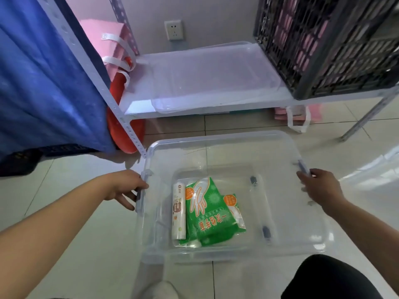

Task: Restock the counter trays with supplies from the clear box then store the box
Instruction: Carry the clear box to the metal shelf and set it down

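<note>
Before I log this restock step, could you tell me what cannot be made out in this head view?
- Counter trays: none in frame.
- Black crate contents: only pink shapes behind its mesh, top cut by the edge.
- Small print on the green glove packs and white roll: too small.
- Left hand and right hand fingertips: hidden behind the clear box rim.

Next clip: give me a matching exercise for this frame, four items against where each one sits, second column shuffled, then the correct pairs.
Items
1. green printed glove packets
2. clear plastic lid
3. black lattice crate
4. left hand

Places
A. on the shelf's right end
B. at the side latch of the clear plastic box
C. flat on the white metal shelf, left of the crate
D. inside the clear box, beside a white roll

Pairs: 1-D, 2-C, 3-A, 4-B
</note>
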A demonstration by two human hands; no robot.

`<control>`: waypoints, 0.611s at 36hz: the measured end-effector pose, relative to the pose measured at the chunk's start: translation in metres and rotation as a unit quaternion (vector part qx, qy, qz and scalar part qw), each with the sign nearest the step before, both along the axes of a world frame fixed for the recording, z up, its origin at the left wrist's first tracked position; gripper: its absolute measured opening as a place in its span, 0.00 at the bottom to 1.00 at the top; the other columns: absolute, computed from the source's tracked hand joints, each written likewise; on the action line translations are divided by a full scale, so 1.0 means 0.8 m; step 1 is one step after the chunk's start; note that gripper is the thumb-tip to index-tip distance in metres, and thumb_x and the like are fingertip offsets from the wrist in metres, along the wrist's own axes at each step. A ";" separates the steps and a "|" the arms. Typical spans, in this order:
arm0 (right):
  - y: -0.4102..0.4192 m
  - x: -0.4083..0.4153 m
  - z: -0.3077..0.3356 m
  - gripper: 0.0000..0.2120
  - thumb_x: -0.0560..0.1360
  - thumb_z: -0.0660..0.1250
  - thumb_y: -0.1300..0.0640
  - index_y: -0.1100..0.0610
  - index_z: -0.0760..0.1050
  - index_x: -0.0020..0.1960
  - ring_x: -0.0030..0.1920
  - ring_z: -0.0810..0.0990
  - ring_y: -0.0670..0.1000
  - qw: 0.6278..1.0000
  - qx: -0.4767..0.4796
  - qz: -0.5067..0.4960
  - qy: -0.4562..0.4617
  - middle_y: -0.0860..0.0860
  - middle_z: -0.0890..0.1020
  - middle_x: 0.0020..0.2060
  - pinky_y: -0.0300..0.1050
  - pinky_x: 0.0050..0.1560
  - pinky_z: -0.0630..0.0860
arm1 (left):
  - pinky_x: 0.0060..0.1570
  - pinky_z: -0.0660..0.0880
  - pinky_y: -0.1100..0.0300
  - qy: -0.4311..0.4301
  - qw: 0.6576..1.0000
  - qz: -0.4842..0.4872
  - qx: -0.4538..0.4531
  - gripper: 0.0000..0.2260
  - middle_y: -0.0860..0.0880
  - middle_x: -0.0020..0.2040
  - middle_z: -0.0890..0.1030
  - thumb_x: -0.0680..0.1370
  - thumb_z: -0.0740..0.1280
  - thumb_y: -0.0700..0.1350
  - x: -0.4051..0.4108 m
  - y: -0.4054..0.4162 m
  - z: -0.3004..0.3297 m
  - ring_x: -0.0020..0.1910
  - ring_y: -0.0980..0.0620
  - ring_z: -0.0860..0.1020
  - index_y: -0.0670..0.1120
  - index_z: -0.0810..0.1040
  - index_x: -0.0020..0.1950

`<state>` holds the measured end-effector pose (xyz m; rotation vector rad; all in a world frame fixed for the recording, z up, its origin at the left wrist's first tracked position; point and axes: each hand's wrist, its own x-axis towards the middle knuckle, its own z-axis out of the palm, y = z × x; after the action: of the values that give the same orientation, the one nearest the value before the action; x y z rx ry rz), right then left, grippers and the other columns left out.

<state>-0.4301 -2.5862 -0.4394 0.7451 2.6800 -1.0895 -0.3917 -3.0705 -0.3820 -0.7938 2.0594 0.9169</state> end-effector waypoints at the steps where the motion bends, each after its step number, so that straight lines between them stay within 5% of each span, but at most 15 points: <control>1: 0.004 0.003 0.006 0.15 0.74 0.69 0.46 0.58 0.82 0.51 0.46 0.83 0.63 1.000 -0.014 -0.001 -0.008 0.60 0.85 0.44 0.58 0.50 0.80 | 0.41 0.83 0.43 -0.005 1.000 0.001 0.002 0.11 0.41 0.55 0.81 0.80 0.64 0.41 0.005 -0.004 0.002 0.48 0.42 0.83 0.41 0.77 0.61; 4: 0.015 0.003 0.026 0.26 0.74 0.70 0.43 0.59 0.76 0.64 0.55 0.81 0.60 0.998 -0.034 -0.044 -0.014 0.58 0.84 0.53 0.52 0.57 0.76 | 0.44 0.82 0.46 -0.008 0.998 0.014 -0.054 0.19 0.43 0.62 0.78 0.79 0.66 0.42 0.017 -0.030 0.008 0.55 0.42 0.80 0.44 0.71 0.70; 7: 0.021 -0.007 0.040 0.25 0.76 0.66 0.45 0.59 0.74 0.67 0.60 0.78 0.62 0.996 -0.037 -0.083 0.019 0.60 0.81 0.61 0.51 0.59 0.72 | 0.58 0.73 0.45 0.071 0.986 0.047 -0.144 0.26 0.41 0.71 0.72 0.78 0.67 0.40 0.020 -0.064 0.002 0.64 0.38 0.73 0.45 0.66 0.76; 10: 0.010 -0.018 0.051 0.23 0.76 0.66 0.51 0.55 0.73 0.69 0.61 0.78 0.62 0.998 -0.036 -0.039 0.036 0.59 0.79 0.65 0.54 0.64 0.72 | 0.63 0.72 0.46 0.164 0.971 0.036 -0.171 0.24 0.38 0.68 0.75 0.76 0.69 0.38 0.010 -0.068 0.004 0.63 0.38 0.74 0.43 0.71 0.72; 13: -0.006 -0.013 0.053 0.24 0.75 0.67 0.52 0.54 0.71 0.70 0.62 0.77 0.61 0.999 -0.020 0.005 0.038 0.58 0.77 0.67 0.53 0.62 0.72 | 0.56 0.75 0.46 0.267 0.949 -0.011 -0.165 0.10 0.42 0.56 0.83 0.77 0.69 0.47 -0.015 -0.032 0.011 0.55 0.40 0.78 0.47 0.81 0.57; 15: -0.019 -0.003 0.050 0.25 0.75 0.68 0.50 0.53 0.71 0.71 0.60 0.78 0.60 0.999 -0.006 0.035 0.031 0.58 0.78 0.65 0.49 0.55 0.71 | 0.58 0.75 0.46 0.305 0.932 -0.054 -0.186 0.14 0.42 0.61 0.81 0.78 0.68 0.48 -0.040 -0.007 0.011 0.58 0.39 0.78 0.47 0.78 0.63; 18: -0.040 0.006 0.047 0.26 0.75 0.69 0.49 0.51 0.70 0.71 0.60 0.78 0.59 0.994 0.032 0.097 0.028 0.56 0.78 0.66 0.50 0.56 0.72 | 0.67 0.71 0.45 0.348 0.892 -0.152 -0.245 0.27 0.43 0.72 0.71 0.77 0.68 0.46 -0.081 0.026 0.004 0.69 0.40 0.71 0.46 0.67 0.75; 22: -0.052 0.007 0.042 0.28 0.74 0.70 0.49 0.52 0.69 0.72 0.63 0.77 0.59 0.982 0.087 0.162 0.044 0.54 0.74 0.70 0.54 0.63 0.73 | 0.69 0.66 0.46 0.401 0.816 -0.245 -0.336 0.28 0.44 0.75 0.68 0.78 0.66 0.47 -0.142 0.066 0.002 0.72 0.42 0.67 0.48 0.64 0.77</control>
<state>-0.4248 -2.6275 -0.4060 0.2715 2.8632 -0.8330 -0.5057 -3.0177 -0.3807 -0.1162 3.2117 0.1806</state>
